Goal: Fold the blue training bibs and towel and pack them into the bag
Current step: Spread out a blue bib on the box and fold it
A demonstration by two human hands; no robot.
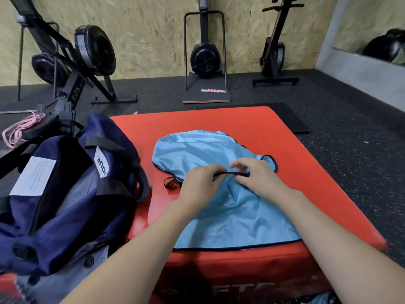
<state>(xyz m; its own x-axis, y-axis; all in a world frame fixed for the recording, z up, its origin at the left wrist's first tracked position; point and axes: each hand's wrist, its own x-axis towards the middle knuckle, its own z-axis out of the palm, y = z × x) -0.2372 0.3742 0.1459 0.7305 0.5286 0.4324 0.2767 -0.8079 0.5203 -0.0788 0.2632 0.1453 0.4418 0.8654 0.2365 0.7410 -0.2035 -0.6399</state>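
Both forearms reach in from the bottom edge over a red padded box (pixel 285 137), whose front lettering is cut off by the frame. A light blue training bib (pixel 219 216) lies rumpled on the box top, its near hem at the front edge. The left hand (pixel 198 183) and right hand (pixel 255 177) meet over its middle, each pinching one end of a black strap (pixel 232 174) with curled fingers; the fingertips hide how the strap joins the bib. Left of the box slumps a navy duffel bag (pixel 65 194), unzipped, its inside too dark to read. No towel can be made out. Beyond, rowing machines (pixel 205 55) stand against the chipboard wall.
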